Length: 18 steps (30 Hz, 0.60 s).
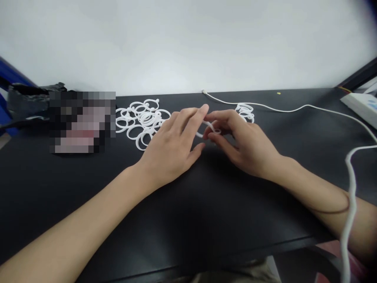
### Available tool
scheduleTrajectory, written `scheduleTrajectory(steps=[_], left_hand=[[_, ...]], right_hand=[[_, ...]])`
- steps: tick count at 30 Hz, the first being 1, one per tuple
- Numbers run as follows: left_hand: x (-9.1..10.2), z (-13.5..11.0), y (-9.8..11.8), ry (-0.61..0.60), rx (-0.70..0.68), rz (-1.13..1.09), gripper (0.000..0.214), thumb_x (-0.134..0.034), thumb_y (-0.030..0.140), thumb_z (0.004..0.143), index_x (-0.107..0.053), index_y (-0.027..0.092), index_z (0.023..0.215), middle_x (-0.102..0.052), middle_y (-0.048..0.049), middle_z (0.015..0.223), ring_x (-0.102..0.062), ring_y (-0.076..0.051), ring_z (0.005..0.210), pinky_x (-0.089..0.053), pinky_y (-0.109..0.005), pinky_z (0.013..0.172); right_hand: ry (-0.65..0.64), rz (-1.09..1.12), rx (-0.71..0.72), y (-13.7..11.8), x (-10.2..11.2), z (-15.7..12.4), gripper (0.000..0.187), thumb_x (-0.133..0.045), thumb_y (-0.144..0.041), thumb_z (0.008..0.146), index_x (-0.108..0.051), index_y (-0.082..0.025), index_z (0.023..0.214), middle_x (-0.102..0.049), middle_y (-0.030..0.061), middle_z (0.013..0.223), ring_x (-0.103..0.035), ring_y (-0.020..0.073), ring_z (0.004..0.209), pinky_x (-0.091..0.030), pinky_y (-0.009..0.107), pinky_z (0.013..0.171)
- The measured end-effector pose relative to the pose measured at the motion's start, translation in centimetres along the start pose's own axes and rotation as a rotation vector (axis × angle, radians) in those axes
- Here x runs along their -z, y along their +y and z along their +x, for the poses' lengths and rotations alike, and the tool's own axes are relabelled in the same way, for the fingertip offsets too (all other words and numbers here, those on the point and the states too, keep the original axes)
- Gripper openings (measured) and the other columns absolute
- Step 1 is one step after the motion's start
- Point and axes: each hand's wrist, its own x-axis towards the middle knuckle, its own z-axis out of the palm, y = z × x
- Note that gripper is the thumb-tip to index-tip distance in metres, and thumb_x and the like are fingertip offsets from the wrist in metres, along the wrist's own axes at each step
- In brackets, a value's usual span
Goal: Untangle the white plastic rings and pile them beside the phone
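My right hand (235,137) is closed on a white curtain ring (209,125), a plastic hoop with a small eyelet, held just above the black table. Part of this ring is hidden behind the fingers. My left hand (176,141) is beside it, fingers stretched out and thumb apart, the fingertips at the ring's far side; whether they touch it I cannot tell. Behind my left hand lies a loose heap of white curtain rings (144,118), partly covered by the hand. A smaller stack of the same rings (245,112) lies beyond my right hand.
A white cable (277,110) runs across the back of the black table (188,220) and hangs down over my right forearm. A blurred-out object and black plastic bag (26,98) are at the left. A white box (361,104) stands at the right edge, before a white wall.
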Motion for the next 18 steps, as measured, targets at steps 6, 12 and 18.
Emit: scheduleTrajectory(steps=[6,12,18], left_hand=[[-0.11,-0.08,-0.05,-0.053,-0.031,0.01,0.051,-0.052,0.03,0.095,-0.038,0.014,0.141,-0.063,-0.0121,0.121,-0.06,-0.026,0.11,-0.047,-0.044,0.098],[0.19,0.01,0.28,-0.127,-0.01,-0.081,0.039,-0.055,0.039,0.094,-0.054,0.012,0.123,-0.067,-0.0098,0.107,-0.06,-0.025,0.104,-0.043,-0.044,0.1],[0.36,-0.04,0.47,-0.141,0.034,-0.194,0.036,-0.053,0.042,0.094,-0.056,0.016,0.119,-0.066,-0.006,0.101,-0.058,-0.023,0.097,-0.042,-0.043,0.1]], right_hand=[[0.007,0.236,-0.112,0.1,-0.67,-0.2,0.02,-0.058,-0.034,0.094,-0.054,-0.022,0.109,-0.076,0.0037,0.096,-0.074,0.0172,0.082,-0.057,0.029,0.073],[0.103,0.035,-0.072,-0.16,-0.28,0.03,0.016,-0.061,-0.04,0.091,-0.063,-0.025,0.087,-0.076,-0.0004,0.08,-0.068,0.0154,0.061,-0.052,0.027,0.058],[0.153,-0.108,0.031,-0.42,-0.04,0.17,0.015,-0.062,-0.037,0.091,-0.065,-0.027,0.08,-0.074,-0.0007,0.077,-0.064,0.0161,0.063,-0.05,0.029,0.059]])
